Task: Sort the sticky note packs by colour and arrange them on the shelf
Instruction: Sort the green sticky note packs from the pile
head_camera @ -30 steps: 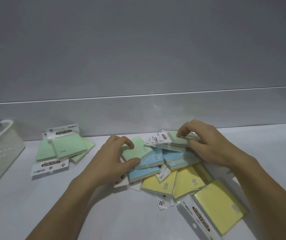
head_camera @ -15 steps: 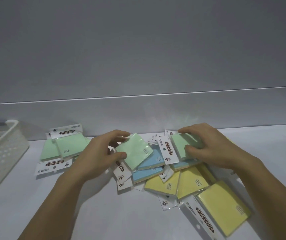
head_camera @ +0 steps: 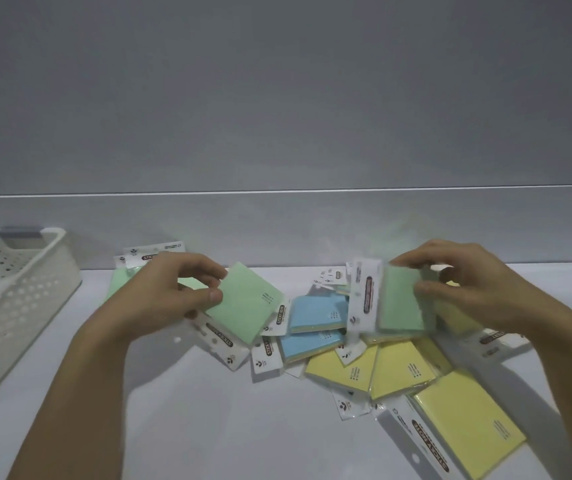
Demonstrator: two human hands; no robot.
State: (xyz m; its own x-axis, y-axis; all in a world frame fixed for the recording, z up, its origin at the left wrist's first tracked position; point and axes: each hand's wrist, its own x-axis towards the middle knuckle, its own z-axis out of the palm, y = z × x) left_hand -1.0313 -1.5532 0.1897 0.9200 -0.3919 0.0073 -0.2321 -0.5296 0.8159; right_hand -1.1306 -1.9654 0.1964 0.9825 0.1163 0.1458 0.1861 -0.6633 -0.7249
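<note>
As each hand grips one, pale-green packs [head_camera: 248,303], white headers

1. We see the left hand [head_camera: 170,299], which a second ago pressed on the mixed heap, now raised clear of it with a green pack [head_camera: 243,306] pinched between thumb and fingers; the pack has swung leftward toward the green stack [head_camera: 122,282] by the wall.
2. We see the right hand [head_camera: 464,289] has lifted a second green pack [head_camera: 400,303] off the heap; its white header card [head_camera: 364,299] now stands nearly upright, blurred by motion.
3. We note two blue packs [head_camera: 315,313] now lie uncovered.
</note>
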